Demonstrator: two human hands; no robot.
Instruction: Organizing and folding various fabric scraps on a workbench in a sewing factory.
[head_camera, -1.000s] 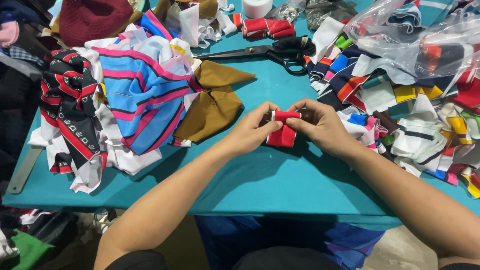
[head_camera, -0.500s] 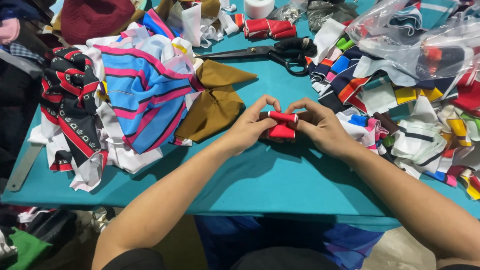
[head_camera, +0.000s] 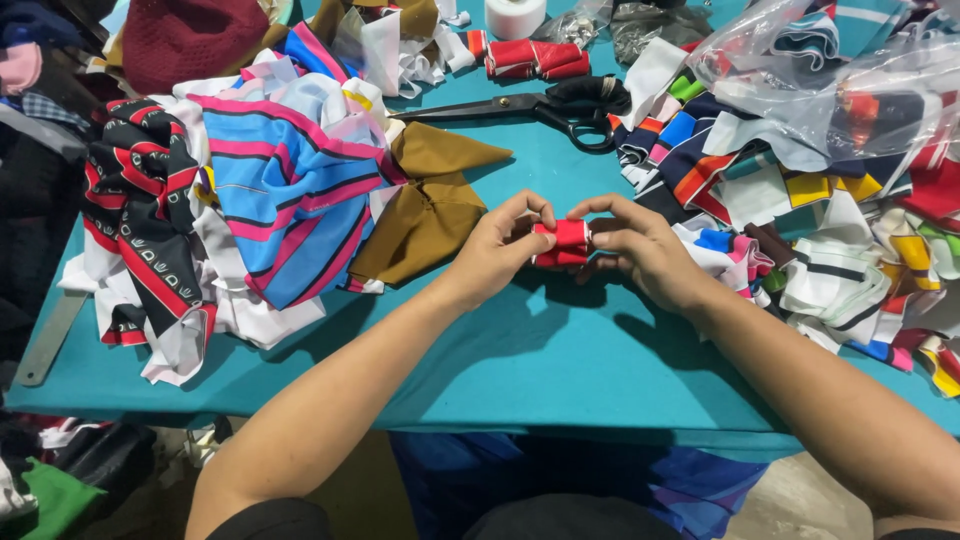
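Note:
A small folded red cloth piece with a thin white stripe is pinched between both of my hands, just above the teal table. My left hand grips its left end with fingers curled over the top. From the right, my right hand holds the other end between thumb and fingers. A brown fabric piece lies just left of my left hand.
Black scissors lie behind my hands, with a red cloth bundle and a white tape roll further back. A striped blue and pink fabric heap fills the left; colourful scraps and a clear plastic bag crowd the right.
Both hands have drawn closer together on the red piece and it now looks more tightly folded. The arms have barely shifted.

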